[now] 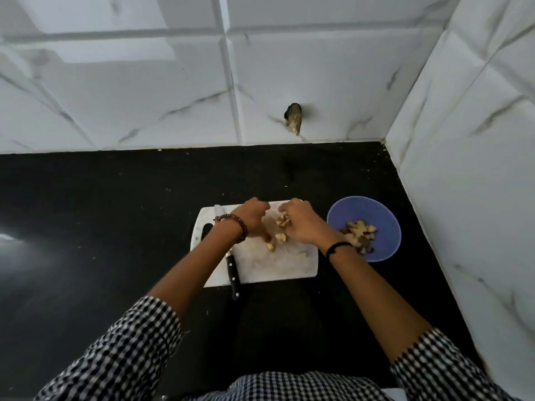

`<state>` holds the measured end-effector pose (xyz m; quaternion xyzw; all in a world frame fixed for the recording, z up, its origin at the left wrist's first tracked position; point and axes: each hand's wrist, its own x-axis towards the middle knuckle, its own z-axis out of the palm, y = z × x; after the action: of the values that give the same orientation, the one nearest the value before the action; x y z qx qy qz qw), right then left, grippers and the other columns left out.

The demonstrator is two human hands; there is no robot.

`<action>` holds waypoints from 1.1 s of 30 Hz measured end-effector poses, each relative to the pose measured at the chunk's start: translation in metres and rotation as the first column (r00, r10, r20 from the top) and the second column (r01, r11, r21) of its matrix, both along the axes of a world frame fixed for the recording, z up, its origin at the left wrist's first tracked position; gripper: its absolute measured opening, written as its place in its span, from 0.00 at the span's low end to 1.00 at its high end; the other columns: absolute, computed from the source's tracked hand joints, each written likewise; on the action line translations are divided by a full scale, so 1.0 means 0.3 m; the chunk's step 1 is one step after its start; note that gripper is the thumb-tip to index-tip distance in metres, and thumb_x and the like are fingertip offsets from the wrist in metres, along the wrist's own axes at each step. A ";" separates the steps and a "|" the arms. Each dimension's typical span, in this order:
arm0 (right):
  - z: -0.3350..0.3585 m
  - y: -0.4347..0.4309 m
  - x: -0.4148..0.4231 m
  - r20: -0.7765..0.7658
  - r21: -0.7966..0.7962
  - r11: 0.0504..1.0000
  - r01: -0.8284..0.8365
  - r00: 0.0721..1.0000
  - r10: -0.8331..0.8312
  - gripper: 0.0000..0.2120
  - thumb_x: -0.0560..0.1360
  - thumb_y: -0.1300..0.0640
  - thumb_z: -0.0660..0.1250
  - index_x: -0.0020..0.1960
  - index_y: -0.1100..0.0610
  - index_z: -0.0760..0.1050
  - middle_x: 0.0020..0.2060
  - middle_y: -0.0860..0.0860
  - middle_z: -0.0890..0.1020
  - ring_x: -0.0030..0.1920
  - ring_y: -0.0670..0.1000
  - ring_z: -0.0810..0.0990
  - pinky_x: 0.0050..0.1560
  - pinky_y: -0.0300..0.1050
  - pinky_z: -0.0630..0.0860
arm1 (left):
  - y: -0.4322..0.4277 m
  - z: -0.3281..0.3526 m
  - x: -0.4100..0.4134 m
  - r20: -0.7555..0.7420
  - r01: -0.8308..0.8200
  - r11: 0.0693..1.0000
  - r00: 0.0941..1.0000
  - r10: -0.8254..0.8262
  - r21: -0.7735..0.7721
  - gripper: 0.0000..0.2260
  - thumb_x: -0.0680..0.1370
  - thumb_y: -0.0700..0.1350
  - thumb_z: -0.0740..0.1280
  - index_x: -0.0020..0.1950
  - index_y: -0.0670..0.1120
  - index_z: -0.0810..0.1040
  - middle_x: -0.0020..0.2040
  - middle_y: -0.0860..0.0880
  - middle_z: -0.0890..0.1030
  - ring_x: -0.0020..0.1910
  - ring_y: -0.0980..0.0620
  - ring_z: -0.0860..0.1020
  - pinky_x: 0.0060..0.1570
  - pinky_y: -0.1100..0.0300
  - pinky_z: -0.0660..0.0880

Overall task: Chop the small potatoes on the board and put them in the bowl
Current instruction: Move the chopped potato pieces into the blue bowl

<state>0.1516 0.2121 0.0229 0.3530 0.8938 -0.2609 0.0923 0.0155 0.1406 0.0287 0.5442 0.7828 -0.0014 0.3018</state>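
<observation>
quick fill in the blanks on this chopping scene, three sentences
1. The black-handled knife lies on the white cutting board, held by ____ hand.
2. The round blue bowl stands on the board's ____ side.
3. The left hand and right hand are over cut potato pieces on the ____.

Missing words: neither; right; board

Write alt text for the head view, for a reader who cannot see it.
The left hand and right hand curl over chopped potato pieces on a white board. A knife lies at its left edge; a blue bowl of pieces sits right.
</observation>
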 end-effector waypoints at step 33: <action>-0.051 -0.100 0.046 -0.034 -0.048 0.972 0.231 0.972 -0.233 0.29 0.70 0.47 0.78 0.67 0.54 0.72 0.63 0.53 0.70 0.59 0.52 0.75 0.56 0.42 0.73 | -0.061 -0.101 0.037 0.033 -0.043 0.979 0.999 0.037 0.197 0.27 0.68 0.44 0.77 0.65 0.46 0.74 0.60 0.46 0.74 0.58 0.47 0.75 0.58 0.54 0.75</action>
<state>0.1653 0.1821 0.0075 0.4476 0.8421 -0.2963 0.0513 0.0265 0.1223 -0.0016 0.5556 0.7854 0.0906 0.2575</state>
